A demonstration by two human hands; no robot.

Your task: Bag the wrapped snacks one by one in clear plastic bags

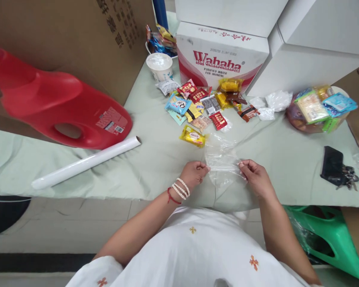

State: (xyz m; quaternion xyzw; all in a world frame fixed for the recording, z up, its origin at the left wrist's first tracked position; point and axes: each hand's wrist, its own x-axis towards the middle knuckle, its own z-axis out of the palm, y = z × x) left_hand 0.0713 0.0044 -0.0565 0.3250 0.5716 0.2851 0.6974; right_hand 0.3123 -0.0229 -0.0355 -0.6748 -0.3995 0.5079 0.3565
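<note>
Between my hands a clear plastic bag [224,153] is stretched flat, just above or on the table near its front edge. My left hand [195,174], with bead bracelets at the wrist, pinches the bag's left side. On the opposite side my right hand [253,175] grips the bag between thumb and fingers. A whitish band crosses the bag from hand to hand. Right behind my left hand lies a yellow snack packet [193,136]. Farther back are several wrapped snacks, among them a blue packet [177,104] and a red packet [218,120].
A red jug [86,107] and a white tube [86,162] lie at left. At the back stand a paper cup [159,65] and a Wahaba-style white-and-red water carton [221,52]. To the right are a snack-filled bowl [299,121], a black phone-like item [331,164] and keys [350,177].
</note>
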